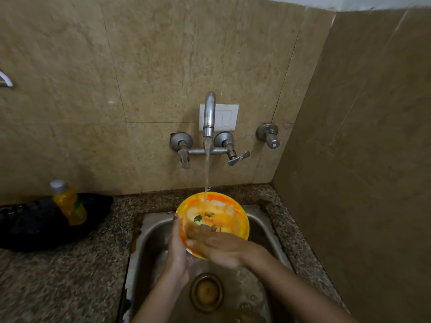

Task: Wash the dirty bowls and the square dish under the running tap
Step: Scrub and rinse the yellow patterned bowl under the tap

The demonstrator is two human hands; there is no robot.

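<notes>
L hand (178, 250) gripped the yellow bowl (233, 213) by its rim, fingers curled, over the sink (151, 231) under the tap (209, 113) stream; R hand (219, 247) fingers lay straight inside, blurred

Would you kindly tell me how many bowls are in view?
1: the orange bowl, gripped by the left hand above the sink, under the running tap. Others may be out of view.

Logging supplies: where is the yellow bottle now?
Head view, left: the yellow bottle stands against a black bag on the counter, left of the sink.
</notes>
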